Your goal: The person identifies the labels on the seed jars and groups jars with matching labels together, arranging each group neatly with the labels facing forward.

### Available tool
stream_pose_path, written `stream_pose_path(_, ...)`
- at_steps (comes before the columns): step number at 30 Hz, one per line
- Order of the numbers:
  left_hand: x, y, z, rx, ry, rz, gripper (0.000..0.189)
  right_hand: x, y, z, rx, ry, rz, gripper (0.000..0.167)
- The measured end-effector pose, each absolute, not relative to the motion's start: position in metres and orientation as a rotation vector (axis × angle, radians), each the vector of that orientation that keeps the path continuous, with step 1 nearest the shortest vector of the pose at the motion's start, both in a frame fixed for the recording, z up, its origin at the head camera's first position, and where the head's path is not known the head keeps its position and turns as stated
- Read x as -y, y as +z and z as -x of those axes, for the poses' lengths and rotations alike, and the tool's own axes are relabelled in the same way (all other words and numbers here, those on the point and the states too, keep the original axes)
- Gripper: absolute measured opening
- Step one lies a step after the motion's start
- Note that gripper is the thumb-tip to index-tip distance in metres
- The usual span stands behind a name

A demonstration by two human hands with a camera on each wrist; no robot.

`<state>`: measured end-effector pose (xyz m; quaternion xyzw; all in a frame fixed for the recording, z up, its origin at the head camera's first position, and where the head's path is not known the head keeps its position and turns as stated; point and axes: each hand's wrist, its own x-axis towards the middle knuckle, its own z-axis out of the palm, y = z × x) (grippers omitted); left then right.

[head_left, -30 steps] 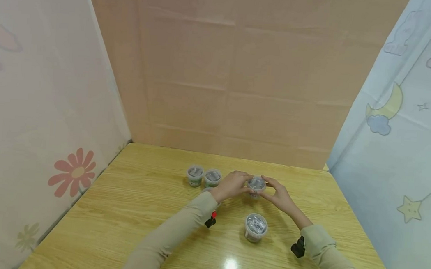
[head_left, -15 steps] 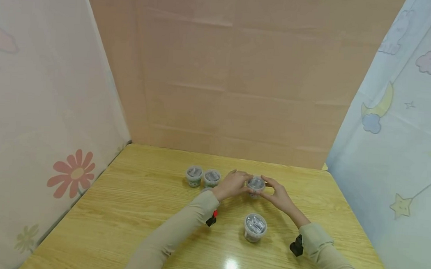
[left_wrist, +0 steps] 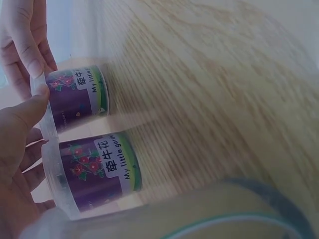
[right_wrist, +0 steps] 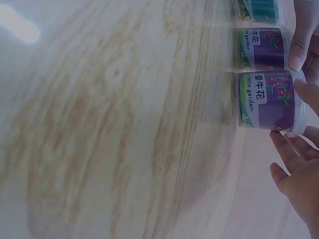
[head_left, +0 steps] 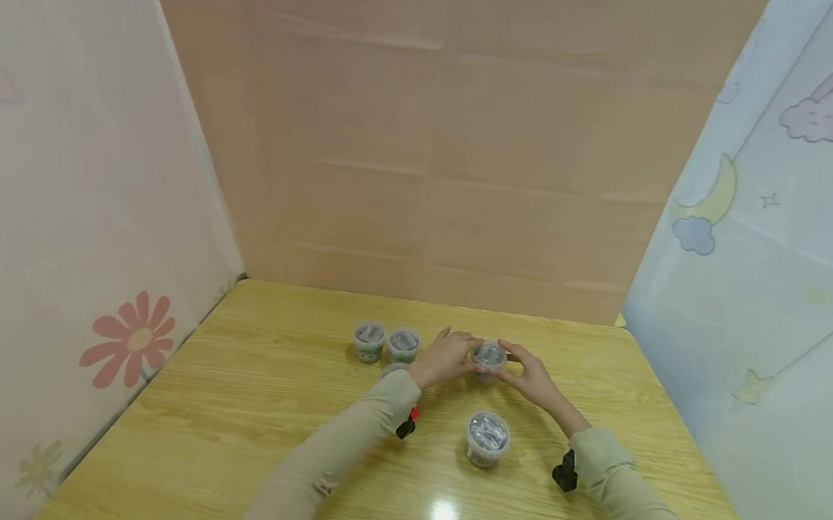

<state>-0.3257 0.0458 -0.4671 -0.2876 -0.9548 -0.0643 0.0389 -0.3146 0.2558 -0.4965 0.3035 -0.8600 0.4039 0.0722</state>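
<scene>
Between my two hands stands a plastic cup (head_left: pixel 489 355) with a foil-like packet inside. In the right wrist view this cup (right_wrist: pixel 269 99) has a purple "little garden" label with red flowers. My left hand (head_left: pixel 446 357) pinches its clear rim from the left, thumb toward me. From the right, my right hand (head_left: pixel 533 376) holds the same rim with thumb and fingers. Close beside it, under my left hand, stands a second purple-labelled cup (left_wrist: pixel 99 172); the left hand hides it in the head view.
Two cups, one far left (head_left: pixel 368 341) and one next to it (head_left: pixel 403 344), stand on the wooden table (head_left: pixel 236 392). Another cup (head_left: pixel 394 368) is partly hidden by my left arm. Nearer me stands one more cup (head_left: pixel 487 438). A tan backdrop (head_left: pixel 422 173) rises behind.
The head view has turned slightly to the right. Both hands keep their hold on the same cup, with little visible movement.
</scene>
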Motion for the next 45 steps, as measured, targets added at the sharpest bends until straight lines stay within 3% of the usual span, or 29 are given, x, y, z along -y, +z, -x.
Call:
stream_pose_path(26, -0.041, -0.467, 0.327, 2.962, -0.203, 0.837, 0.064, -0.252, -0.496, 0.317, 2.655, 1.216, -0.892, 0.064)
stream_pose_path(45, -0.035, -0.46, 0.314, 2.858, -0.304, 0.932, 0.061, -0.265, -0.488, 0.298, 2.557, 1.178, -0.868, 0.058)
